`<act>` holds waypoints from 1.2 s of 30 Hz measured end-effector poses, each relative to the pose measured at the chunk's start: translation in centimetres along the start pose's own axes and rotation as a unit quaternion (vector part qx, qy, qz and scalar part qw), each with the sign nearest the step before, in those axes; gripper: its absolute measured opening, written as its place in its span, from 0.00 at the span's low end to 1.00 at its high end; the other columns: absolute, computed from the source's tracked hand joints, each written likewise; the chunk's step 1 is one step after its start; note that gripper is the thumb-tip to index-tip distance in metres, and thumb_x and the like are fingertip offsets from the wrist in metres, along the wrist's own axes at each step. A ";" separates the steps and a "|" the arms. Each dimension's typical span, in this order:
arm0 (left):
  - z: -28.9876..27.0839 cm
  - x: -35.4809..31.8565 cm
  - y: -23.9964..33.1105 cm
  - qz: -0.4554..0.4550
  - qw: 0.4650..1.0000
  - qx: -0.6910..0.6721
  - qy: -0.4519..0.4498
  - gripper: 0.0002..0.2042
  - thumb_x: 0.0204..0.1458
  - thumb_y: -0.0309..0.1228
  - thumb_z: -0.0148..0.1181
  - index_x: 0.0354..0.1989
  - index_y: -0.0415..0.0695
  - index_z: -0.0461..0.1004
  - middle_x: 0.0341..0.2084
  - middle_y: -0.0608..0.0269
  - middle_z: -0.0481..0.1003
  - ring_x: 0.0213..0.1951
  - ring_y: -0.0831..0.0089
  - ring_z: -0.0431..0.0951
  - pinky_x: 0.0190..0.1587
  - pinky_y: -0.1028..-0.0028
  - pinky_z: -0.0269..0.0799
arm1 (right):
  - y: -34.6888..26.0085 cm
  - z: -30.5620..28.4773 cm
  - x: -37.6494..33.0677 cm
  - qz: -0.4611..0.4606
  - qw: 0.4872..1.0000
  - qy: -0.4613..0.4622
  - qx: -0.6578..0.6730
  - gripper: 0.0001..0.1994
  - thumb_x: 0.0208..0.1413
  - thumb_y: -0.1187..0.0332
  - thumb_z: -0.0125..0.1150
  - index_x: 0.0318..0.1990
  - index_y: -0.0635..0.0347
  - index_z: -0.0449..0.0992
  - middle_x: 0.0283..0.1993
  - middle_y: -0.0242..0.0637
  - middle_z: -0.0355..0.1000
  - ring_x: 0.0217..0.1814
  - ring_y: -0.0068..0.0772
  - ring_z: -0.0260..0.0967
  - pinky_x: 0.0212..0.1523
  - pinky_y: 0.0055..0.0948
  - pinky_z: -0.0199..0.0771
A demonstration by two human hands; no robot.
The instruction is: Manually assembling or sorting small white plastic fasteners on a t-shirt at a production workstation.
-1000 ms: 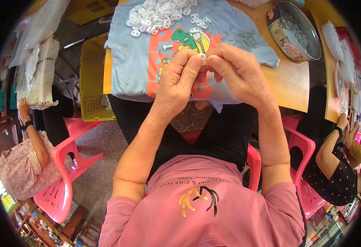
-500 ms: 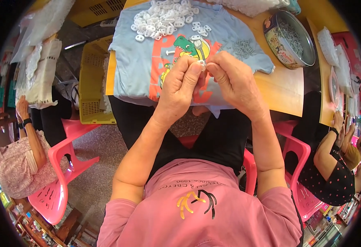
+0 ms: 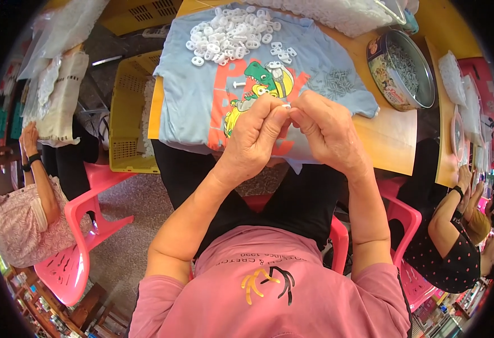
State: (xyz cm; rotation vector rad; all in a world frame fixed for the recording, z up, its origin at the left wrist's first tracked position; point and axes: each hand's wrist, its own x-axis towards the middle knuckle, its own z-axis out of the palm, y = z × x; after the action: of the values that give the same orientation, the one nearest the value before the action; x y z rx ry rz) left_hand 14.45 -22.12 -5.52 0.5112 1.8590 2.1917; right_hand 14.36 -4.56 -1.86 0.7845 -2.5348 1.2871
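My left hand (image 3: 255, 135) and my right hand (image 3: 331, 135) meet over the near part of a blue printed shirt (image 3: 185, 101) spread on the table. Both pinch a small white plastic piece (image 3: 287, 106), mostly hidden by the fingertips. Past my hands lies a heap of white oval plastic pieces with two holes (image 3: 233, 36). A few similar pieces (image 3: 281, 53) sit apart to its right. A white T-shaped pin (image 3: 239, 84) rests on the shirt's print. Beyond my right hand is a scatter of small grey metal parts (image 3: 338, 83), too small to tell exactly.
A round tin (image 3: 383, 73) of small metal parts stands at the right on the wooden table (image 3: 393, 132). A clear bag of white pieces (image 3: 337, 14) lies at the back. Left of the table is a yellow crate (image 3: 124, 118). People sit on both sides, by pink chairs (image 3: 78, 236).
Both hands have shifted slightly down and right in the picture, still pinched together. The white piece between them shows less now. The whole table scene has shifted a little as well.
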 end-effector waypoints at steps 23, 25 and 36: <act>0.2 -0.2 -1.6 0.025 0.987 -0.144 0.071 0.10 0.68 0.33 0.45 0.35 0.43 0.65 0.25 0.69 0.70 0.23 0.85 0.64 0.27 0.83 0.62 | 6.9 1.3 9.4 0.114 0.977 0.061 -0.170 0.12 0.55 0.60 0.64 0.42 0.57 0.81 0.36 0.37 0.79 0.34 0.29 0.74 0.36 0.29 0.73; 0.2 -0.1 -1.6 0.018 0.984 -0.164 0.070 0.10 0.68 0.33 0.44 0.35 0.42 0.65 0.26 0.69 0.70 0.23 0.85 0.64 0.28 0.82 0.63 | 5.9 0.0 8.3 0.170 0.983 0.052 -0.038 0.12 0.57 0.63 0.63 0.44 0.59 0.81 0.38 0.35 0.79 0.34 0.23 0.72 0.37 0.25 0.72; 0.8 0.3 -2.1 0.178 0.971 -0.115 0.107 0.10 0.68 0.31 0.40 0.38 0.39 0.67 0.54 0.50 0.68 0.41 0.77 0.74 0.45 0.76 0.74 | 0.8 -0.1 0.4 0.263 0.871 0.082 0.406 0.13 0.63 0.68 0.57 0.49 0.69 0.77 0.40 0.37 0.78 0.36 0.21 0.73 0.41 0.26 0.79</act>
State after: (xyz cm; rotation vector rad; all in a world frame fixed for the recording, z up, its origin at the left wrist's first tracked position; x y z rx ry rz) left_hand 14.37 -20.92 -7.47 0.6239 1.6798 2.7546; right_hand 13.58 -4.27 -2.20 0.0301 -2.0715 2.5396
